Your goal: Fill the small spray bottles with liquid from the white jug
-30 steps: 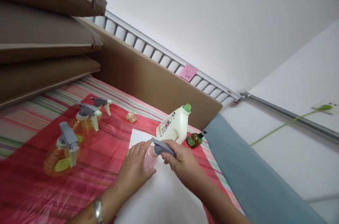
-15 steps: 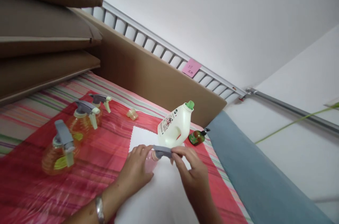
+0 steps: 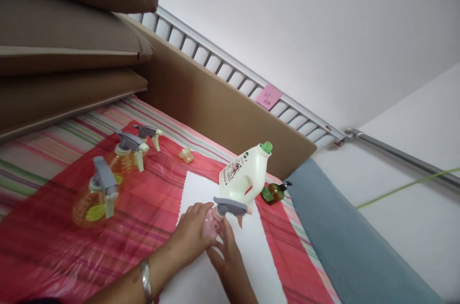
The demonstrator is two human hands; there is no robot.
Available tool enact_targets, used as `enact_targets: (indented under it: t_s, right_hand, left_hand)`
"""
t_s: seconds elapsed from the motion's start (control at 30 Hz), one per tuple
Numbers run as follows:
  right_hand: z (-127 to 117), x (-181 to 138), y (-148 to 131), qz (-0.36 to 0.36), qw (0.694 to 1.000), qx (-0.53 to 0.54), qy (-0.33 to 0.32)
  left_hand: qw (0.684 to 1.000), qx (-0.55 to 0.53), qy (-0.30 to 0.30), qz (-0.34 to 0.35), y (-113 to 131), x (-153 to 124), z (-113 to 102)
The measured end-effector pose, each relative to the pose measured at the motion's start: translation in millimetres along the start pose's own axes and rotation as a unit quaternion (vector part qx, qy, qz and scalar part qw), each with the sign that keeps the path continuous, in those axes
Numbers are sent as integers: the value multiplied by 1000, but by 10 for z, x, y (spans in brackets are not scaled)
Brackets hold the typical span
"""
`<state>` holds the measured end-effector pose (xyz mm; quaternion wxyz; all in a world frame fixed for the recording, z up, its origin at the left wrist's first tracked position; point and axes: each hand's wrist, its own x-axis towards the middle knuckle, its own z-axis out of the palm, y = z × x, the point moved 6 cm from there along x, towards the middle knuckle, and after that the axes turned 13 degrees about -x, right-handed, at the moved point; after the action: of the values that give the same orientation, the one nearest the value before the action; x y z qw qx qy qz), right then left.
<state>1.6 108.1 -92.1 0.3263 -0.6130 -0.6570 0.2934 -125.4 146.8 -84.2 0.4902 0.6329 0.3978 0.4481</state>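
Note:
A pink spray bottle [image 3: 211, 223] with a grey trigger head stands over the white sheet, tilted a little. My left hand [image 3: 194, 227] is wrapped round its body from the left. Against the bottle's lower right side rest the fingers of my right hand [image 3: 227, 251], below the trigger; its fingertips are partly hidden behind the bottle. Just beyond stands a white jug [image 3: 239, 177] with a green cap and a handle. To its right is a green pump bottle [image 3: 273, 193] with a black top.
Several clear spray bottles [image 3: 94, 203] holding yellow liquid stand at the left on red film. A small cup [image 3: 186, 154] lies farther back. The white sheet [image 3: 194, 186] lies under my hands. Brown cushions [image 3: 72, 50] are stacked at the upper left; a brown board [image 3: 215, 107] closes off the back.
My right hand has left the trigger head's nozzle end and moved down to the bottle's body. My left hand keeps its hold. The whole view has shifted slightly.

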Motion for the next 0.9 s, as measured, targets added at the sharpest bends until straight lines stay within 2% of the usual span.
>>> enact_targets:
  t_s: [0.07,0.13,0.27,0.37,0.43,0.6,0.67,0.8,0.83,0.9]
  right_hand:
    - [84,58,44,-2,1000,4,-30]
    - [94,93,58,-3,999,-27,-28]
    - [117,118,38,-27,996,-82,-6]
    - [170,142,4,-43,995,-93,7]
    - [201,165,-43,-45,996,-79,12]
    - [233,203,-297,-72,997,13,-2]
    - [223,205,-373,-69,997,44,-5]
    - [191,200,-411,-56,996,61,12]
    - [193,200,-405,-55,997,61,14]
    - [212,201,-384,-50,997,62,17]
  left_hand:
    - [997,-40,-70,14,52,-6,6]
    - [989,-93,-117,18,145,-6,-40]
    - [972,-195,-123,36,400,12,-171]
    - [952,-238,-174,79,560,-22,-99]
    - [952,-246,-159,87,554,-23,-51]
    - [972,-225,-18,67,362,42,-56]
    - [974,-215,-16,66,348,63,-77]
    - [963,-243,-108,49,379,84,-97]
    - [962,-247,-107,37,359,94,-114]
    - [973,-226,-50,19,278,125,-168]
